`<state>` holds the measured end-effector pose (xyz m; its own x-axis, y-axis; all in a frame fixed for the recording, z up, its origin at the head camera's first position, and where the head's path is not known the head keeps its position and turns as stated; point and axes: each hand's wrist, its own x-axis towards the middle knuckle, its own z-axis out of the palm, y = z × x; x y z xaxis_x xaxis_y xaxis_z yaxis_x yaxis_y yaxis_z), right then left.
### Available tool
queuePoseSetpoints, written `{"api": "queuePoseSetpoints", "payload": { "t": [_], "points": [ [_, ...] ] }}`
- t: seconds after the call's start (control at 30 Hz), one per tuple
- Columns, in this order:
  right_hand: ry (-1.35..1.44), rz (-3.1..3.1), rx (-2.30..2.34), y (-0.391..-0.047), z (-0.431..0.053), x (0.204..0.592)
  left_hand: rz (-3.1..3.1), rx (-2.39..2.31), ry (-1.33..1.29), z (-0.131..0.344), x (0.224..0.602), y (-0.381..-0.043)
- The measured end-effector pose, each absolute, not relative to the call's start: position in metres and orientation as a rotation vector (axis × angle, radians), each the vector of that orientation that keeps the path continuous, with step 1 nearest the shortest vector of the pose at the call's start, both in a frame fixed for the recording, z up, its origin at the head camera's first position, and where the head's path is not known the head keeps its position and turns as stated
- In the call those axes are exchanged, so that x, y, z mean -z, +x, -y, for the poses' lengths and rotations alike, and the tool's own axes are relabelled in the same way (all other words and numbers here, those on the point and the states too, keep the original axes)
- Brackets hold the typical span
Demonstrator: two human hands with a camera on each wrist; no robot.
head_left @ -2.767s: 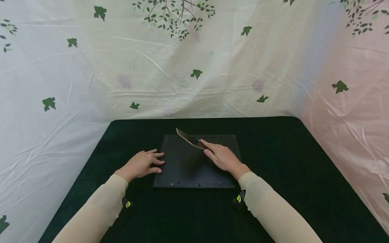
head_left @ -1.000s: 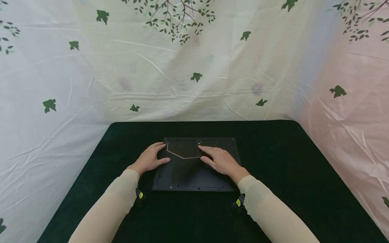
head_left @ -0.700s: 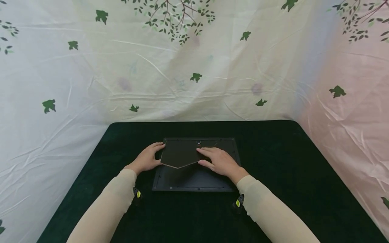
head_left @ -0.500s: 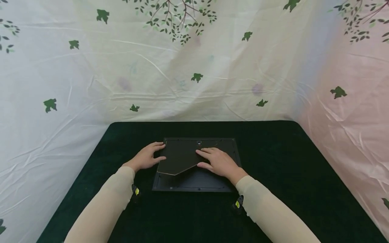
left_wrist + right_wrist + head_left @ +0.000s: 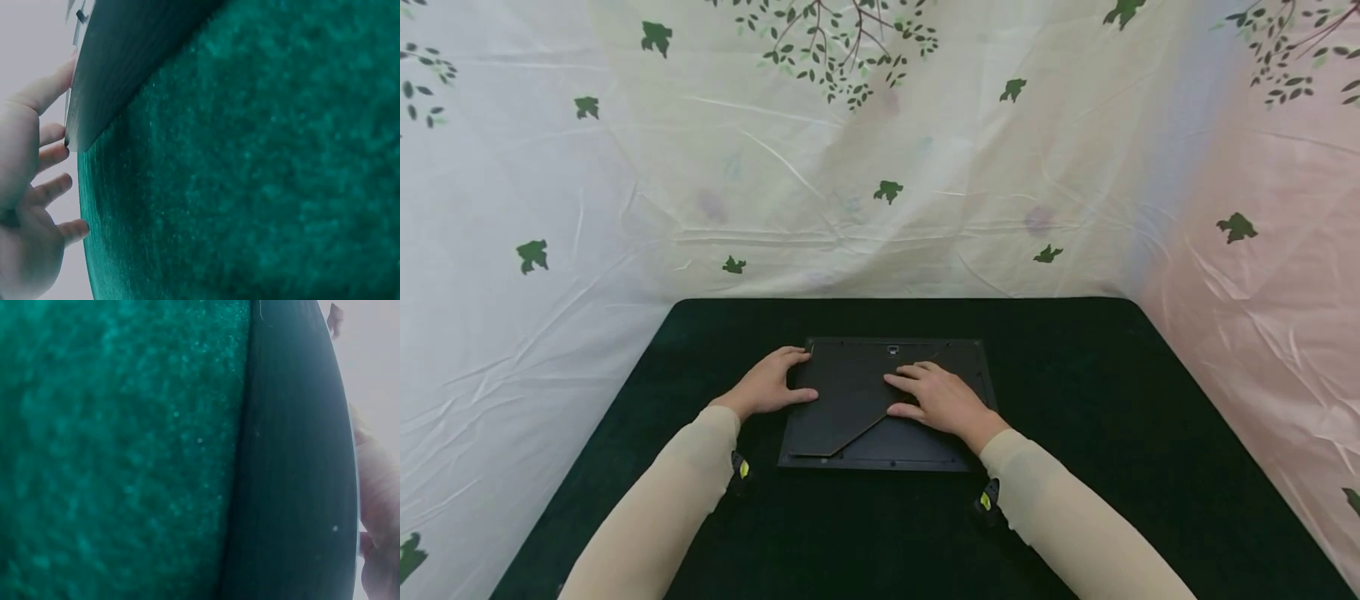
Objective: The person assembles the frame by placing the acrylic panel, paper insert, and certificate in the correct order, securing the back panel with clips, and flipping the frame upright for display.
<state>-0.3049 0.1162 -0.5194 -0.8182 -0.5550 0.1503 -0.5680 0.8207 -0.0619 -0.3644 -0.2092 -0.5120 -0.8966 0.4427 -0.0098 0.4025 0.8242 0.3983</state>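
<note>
A dark picture frame (image 5: 936, 446) lies face down on the table, its back upward. Its easel-stand flap (image 5: 842, 400), with a slanted lower edge, lies down against the backing. My left hand (image 5: 766, 385) is at the frame's left side, fingers at the upper left edge and thumb over the flap. Flat on the right part of the back rests my right hand (image 5: 943, 404), fingers extended beside the flap's slanted edge. In the left wrist view, fingers of my left hand (image 5: 25, 156) meet the frame's rim. The right wrist view shows the frame's side (image 5: 294, 456), the right hand partly hidden behind it.
A dark green cloth (image 5: 880, 542) covers the table. Pale curtains (image 5: 820, 167) printed with leaves rise behind and at both sides. A small metal hanger (image 5: 892, 350) sits near the frame's top edge.
The stand flap, raised steeply at first, has swung down toward me onto the frame's back. My left hand moved up along the left edge. My right hand slid slightly toward me.
</note>
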Motion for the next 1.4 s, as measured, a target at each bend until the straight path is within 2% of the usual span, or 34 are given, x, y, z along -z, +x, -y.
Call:
{"api": "queuePoseSetpoints", "payload": {
  "t": [0.27,0.57,0.67,0.87,1.4],
  "points": [
    [0.820,2.973,-0.396,-0.307,-0.130,0.521,-2.909,-0.655,0.643,0.208,0.516,-0.362],
    [0.544,3.000,-0.587,-0.296,-0.207,0.523,-2.897,-0.651,0.640,0.210,0.517,-0.360],
    [0.540,3.025,-0.608,-0.293,-0.222,0.526,-2.905,-0.628,0.643,0.211,0.516,-0.360],
    [0.634,3.024,-0.625,-0.289,-0.225,0.530,-2.905,-0.578,0.655,0.210,0.511,-0.360],
    [0.654,3.047,-0.586,-0.284,-0.225,0.530,-2.920,-0.390,0.761,0.202,0.504,-0.356]
  ]
}}
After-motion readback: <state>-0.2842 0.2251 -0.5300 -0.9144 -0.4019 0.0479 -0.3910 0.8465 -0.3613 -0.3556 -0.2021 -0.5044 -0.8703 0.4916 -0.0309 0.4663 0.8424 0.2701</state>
